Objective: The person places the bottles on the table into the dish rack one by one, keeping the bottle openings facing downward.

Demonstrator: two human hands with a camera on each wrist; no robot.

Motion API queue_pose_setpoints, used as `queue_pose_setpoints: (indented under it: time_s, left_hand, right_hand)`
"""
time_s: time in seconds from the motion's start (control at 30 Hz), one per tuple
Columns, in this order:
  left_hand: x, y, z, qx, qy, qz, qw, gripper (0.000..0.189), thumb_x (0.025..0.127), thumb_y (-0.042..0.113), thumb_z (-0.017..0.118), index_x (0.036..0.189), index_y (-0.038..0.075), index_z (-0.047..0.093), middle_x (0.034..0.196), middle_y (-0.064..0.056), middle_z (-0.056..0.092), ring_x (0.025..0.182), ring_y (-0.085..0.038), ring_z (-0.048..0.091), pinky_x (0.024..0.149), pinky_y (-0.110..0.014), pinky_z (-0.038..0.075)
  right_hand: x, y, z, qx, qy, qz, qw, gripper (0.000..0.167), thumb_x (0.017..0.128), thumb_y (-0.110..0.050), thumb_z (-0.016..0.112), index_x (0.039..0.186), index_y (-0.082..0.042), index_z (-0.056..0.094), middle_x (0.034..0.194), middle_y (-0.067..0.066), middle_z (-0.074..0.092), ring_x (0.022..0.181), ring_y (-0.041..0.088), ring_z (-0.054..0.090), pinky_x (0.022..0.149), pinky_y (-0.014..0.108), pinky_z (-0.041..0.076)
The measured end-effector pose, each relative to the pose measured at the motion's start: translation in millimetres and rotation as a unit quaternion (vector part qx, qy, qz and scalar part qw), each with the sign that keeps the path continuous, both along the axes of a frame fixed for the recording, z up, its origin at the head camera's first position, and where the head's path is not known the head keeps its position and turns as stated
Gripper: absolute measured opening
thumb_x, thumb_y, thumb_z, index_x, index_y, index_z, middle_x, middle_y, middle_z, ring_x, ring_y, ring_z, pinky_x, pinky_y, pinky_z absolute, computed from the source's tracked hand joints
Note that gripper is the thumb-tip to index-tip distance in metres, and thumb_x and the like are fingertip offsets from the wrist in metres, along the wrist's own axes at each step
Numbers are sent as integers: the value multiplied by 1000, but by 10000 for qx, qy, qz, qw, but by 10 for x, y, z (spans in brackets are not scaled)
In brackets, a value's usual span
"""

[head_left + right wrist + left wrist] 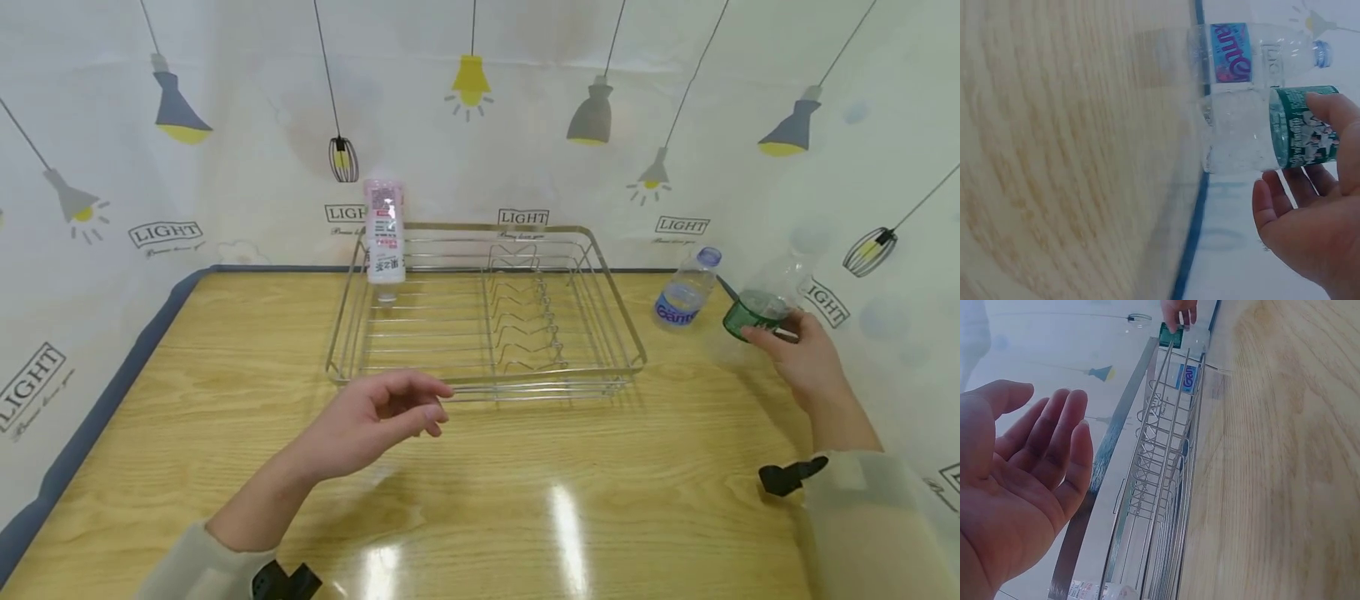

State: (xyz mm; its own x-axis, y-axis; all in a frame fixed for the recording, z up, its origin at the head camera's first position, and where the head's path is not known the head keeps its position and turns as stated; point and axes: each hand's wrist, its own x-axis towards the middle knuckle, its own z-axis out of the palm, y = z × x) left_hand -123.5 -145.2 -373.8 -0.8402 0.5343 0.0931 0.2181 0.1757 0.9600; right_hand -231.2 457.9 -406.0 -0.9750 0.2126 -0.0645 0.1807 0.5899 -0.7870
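Observation:
At the right, my right hand (806, 354) grips a clear plastic bottle (756, 310) by its green label, thumb on one side and fingers on the other. In the right wrist view the lower part of this bottle (1238, 134) is see-through; whether its base touches the table cannot be told. Beside it stands a second clear bottle (684, 293), upright with a blue-purple label and blue cap. My left hand (375, 421) hovers before the front rim of a wire dish rack (487, 379), fingers loosely bent with nothing held. A white-and-pink tube (386, 237) stands cap down at the rack's left.
The wooden table (480, 483) extends in front of the rack. A white backdrop (420, 100) printed with lamps rises behind and at the sides, with a dark blue band along the table's edge. Wire plate dividers (525, 312) stand inside the rack.

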Motion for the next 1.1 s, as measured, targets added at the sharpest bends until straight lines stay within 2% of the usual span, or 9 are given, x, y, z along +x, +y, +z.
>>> queue_pose_setpoints:
  time_s: [0.1, 0.17, 0.27, 0.4, 0.47, 0.6, 0.77, 0.9, 1.1]
  left_hand:
    - [-6, -8, -9, 7, 0, -12, 10000, 28, 109, 11, 68, 136, 5, 71, 117, -10, 79, 99, -21, 78, 91, -36, 66]
    - [-14, -8, -4, 13, 31, -19, 10000, 27, 109, 11, 68, 136, 6, 71, 117, -11, 79, 99, -20, 78, 92, -36, 66]
    - [-19, -7, 6, 54, 39, 10, 10000, 27, 109, 10, 68, 136, 5, 71, 119, -13, 78, 98, -19, 78, 91, -35, 66]
    - [-20, 11, 19, 84, 11, 40, 10000, 28, 109, 12, 69, 136, 7, 71, 120, -12, 78, 99, -20, 79, 90, -35, 66]
    - [-26, 27, 23, 83, -7, 18, 10000, 29, 109, 12, 69, 137, 8, 71, 120, -11, 78, 100, -20, 78, 89, -35, 66]
    - [-40, 53, 33, 114, 2, 0, 9999, 31, 110, 9, 66, 140, 6, 68, 122, -14, 76, 100, -18, 77, 86, -33, 65]
    - [-56, 73, 74, 114, 145, 82, 9998, 36, 107, 7, 69, 143, 7, 67, 123, -13, 75, 102, -24, 77, 83, -32, 66]
    - [-54, 109, 111, 114, 90, 180, 9997, 45, 105, 14, 76, 148, 13, 66, 131, -12, 74, 109, -25, 76, 89, -33, 66]
    - [-51, 209, 200, 651, -55, 37, 9979, 68, 100, 11, 82, 161, 13, 53, 148, -19, 64, 126, -32, 73, 97, -38, 66]
  right_hand:
    - [105, -110, 136, 5, 310, -228, 9993, 89, 108, -52, 66, 174, -10, 24, 138, -18, 49, 132, 13, 48, 85, 9, 44]
    - [187, -224, 268, -96, 719, -179, 9972, 80, 108, -45, 69, 172, -16, 30, 127, -30, 46, 125, 0, 49, 84, 5, 45]
    - [287, -466, 479, -823, 1425, 299, 9859, 63, 108, -25, 71, 164, -20, 42, 130, -23, 52, 122, -3, 52, 86, 4, 49]
    - [419, -836, 711, -2014, 2054, 1298, 9489, 54, 104, 4, 69, 152, -16, 54, 136, -4, 57, 115, 8, 58, 87, 8, 55]
    - [494, -1021, 798, -2130, 2241, 1771, 9344, 56, 102, 13, 65, 150, -13, 56, 137, 0, 58, 113, 12, 58, 88, 10, 55]
    - [624, -1381, 912, -1875, 2547, 2657, 9107, 65, 95, 22, 62, 153, -6, 56, 138, 3, 62, 115, 16, 57, 95, 17, 51]
    - [742, -1822, 981, -1235, 2639, 3576, 8873, 67, 88, 23, 69, 151, 0, 56, 131, 3, 67, 114, 16, 61, 96, 21, 50]
    - [829, -2104, 954, -653, 2290, 4066, 8820, 65, 91, 14, 76, 150, -5, 57, 130, 1, 65, 111, 15, 64, 95, 21, 54]
    - [874, -2417, 820, -147, 1722, 4426, 8799, 63, 94, -7, 84, 150, -17, 59, 133, -4, 66, 118, 15, 62, 105, 30, 56]
